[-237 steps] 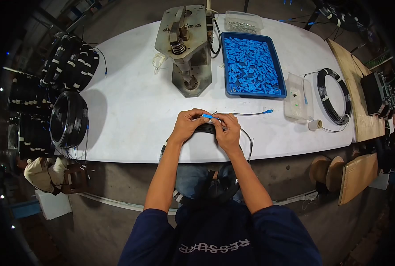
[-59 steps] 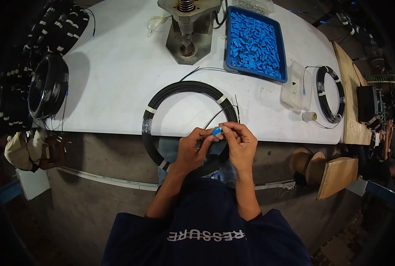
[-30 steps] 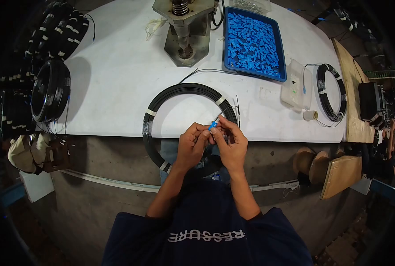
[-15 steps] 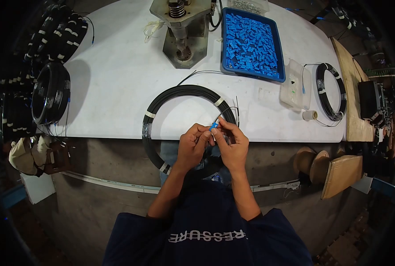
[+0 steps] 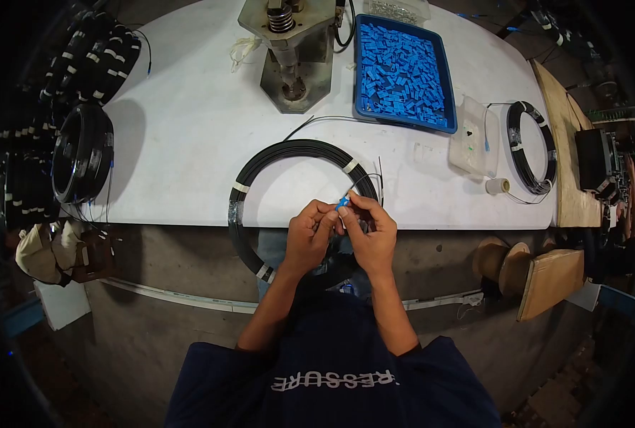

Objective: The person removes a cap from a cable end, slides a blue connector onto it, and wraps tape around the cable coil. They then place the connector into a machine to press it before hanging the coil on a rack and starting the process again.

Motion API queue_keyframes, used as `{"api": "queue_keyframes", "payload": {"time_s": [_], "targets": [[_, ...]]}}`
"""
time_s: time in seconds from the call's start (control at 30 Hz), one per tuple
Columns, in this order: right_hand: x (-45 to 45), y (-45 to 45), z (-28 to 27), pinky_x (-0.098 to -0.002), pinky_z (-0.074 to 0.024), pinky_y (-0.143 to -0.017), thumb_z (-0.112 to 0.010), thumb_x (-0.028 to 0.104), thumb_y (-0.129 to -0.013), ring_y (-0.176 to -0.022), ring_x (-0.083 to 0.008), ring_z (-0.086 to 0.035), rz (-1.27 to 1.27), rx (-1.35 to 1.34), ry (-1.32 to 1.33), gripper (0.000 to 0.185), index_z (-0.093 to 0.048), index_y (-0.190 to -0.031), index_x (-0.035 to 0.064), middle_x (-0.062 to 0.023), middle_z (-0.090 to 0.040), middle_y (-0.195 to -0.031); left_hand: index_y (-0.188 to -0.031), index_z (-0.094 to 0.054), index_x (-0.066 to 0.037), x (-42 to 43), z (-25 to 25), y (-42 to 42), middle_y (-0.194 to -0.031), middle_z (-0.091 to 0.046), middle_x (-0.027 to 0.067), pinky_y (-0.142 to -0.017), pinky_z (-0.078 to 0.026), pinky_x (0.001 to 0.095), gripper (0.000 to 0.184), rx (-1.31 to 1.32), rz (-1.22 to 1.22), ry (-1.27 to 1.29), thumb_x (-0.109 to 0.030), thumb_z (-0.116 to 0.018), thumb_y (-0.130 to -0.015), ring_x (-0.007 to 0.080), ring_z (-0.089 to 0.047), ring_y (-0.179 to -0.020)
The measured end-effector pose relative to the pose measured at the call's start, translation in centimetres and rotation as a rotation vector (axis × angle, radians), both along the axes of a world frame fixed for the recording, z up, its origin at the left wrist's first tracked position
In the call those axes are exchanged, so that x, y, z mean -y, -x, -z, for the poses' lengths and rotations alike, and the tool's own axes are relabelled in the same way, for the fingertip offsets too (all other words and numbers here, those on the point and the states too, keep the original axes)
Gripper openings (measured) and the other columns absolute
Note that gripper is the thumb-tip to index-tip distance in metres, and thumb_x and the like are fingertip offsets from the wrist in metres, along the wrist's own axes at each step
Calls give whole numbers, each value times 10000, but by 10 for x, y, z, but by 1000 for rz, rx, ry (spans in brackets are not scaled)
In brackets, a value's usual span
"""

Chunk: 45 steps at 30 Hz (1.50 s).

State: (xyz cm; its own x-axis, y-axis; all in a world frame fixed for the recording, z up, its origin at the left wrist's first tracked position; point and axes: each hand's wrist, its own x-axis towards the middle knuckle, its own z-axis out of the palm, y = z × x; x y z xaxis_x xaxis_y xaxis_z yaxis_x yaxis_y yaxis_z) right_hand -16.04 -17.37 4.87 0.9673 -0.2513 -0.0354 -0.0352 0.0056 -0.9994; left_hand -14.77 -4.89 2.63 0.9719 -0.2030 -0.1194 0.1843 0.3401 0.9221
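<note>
Blue connector (image 5: pixel 343 203): pinched by left hand (image 5: pixel 309 234), right hand (image 5: pixel 371 232) | black coil (image 5: pixel 237 187) around | press (image 5: pixel 292 53) beyond

The white desk (image 5: pixel 182 143) was occupied at its far side by a metal press (image 5: pixel 273 89) and a blue tray (image 5: pixel 406 125) filled with blue parts (image 5: pixel 399 71). A clear box (image 5: pixel 472 146), a small spool (image 5: pixel 498 186) and a black coil (image 5: pixel 517 143) were set at the right; a larger coil (image 5: pixel 296 148) was laid partly past the near edge.

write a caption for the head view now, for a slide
Two hands pinch a small blue connector over a black cable coil, with a tray of blue pieces beyond
</note>
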Motion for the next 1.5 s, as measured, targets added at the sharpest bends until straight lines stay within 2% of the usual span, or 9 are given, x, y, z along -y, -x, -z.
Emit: {"api": "queue_keyframes", "payload": {"time_s": [0.43, 0.5, 0.63, 0.67, 0.87, 1.0, 1.3, 1.4, 1.5], "targets": [[20, -6, -1, -274, -491, -766, -709, 38, -843, -880, -159, -627, 62, 21, 183, 372, -643, -1209, 9, -102, -683, -980, -1090, -544, 30, -32, -3, -43, -786, -601, 39, -624, -427, 198, 172, 21, -24, -117, -120, -498, -1019, 51, -528, -692], [33, -10, 0, -351, -480, -860, -732, 76, -814, -995, -245, -600, 163, 58, 605, 500, -578, -1285, 11, -127, -645, -1066, -1103, -528, 28, -41, -4, -65, -811, -610, 60, -696, -464, 228, 182, 161, -106, -90, -131, -478, -1028, 86, -564, -739], [38, -17, 23, -383, -458, -874, -793, 232, -766, -1060, -281, -524, 65, -65, 694, 709, -489, -1364, 2, -178, -470, -1235, -1189, -539, 53, -61, -12, -102, -980, -694, 138, -889, -480, 296, 282, 229, -72, -390, -156, -542, -999, 188, -648, -904], [36, -20, 26, -435, -444, -926, -810, 144, -709, -1084, -381, -507, 60, -76, 713, 762, -451, -1358, -30, -234, -419, -1230, -1189, -539, 53, -67, -13, -107, -980, -694, 138, -889, -480, 296, 282, 238, -77, -389, -156, -542, -999, 188, -648, -904], [26, -22, 50, -441, -420, -936, -757, 69, -733, -1035, -367, -509, 169, -15, 691, 778, -368, -1395, -60, -206, -489, -1133, -1353, -502, -23, -122, -3, -100, -1269, -577, 176, -959, -443, 385, 636, 293, -97, -922, -291, -745, -831, 300, -542, -1149], [24, -27, 54, -449, -414, -914, -722, 65, -757, -1012, -358, -512, 166, 29, 778, 697, -411, -1366, -73, -181, -544, -1017, -1325, -520, -21, -124, 13, -80, -1144, -592, 185, -959, -434, 417, 594, 394, -60, -1244, -210, -740, -807, 365, -537, -1095], [28, -26, 48, -453, -448, -874, -663, 66, -789, -985, -399, -542, 105, 62, 753, 579, -463, -1318, -61, -229, -541, -1047, -1143, -581, -34, -127, 19, -82, -1021, -610, 197, -861, -467, 430, 318, 433, -170, -1015, -64, -664, -838, 391, -579, -994], [25, -16, 43, -445, -455, -893, -653, 46, -794, -1012, -404, -548, 116, 64, 664, 569, -462, -1323, -40, -222, -529, -1085, -1106, -542, -5, -133, 13, -79, -872, -663, 105, -704, -487, 309, 287, 352, -71, -933, -45, -624, -835, 192, -607, -766], [25, -10, 34, -425, -470, -862, -666, 28, -786, -983, -376, -562, 119, 111, 643, 554, -489, -1310, -13, -208, -530, -1066, -1125, -527, -23, -135, 5, -78, -940, -699, 172, -774, -504, 366, 294, 237, -4, -838, -61, -634, -853, 321, -680, -874]]}}
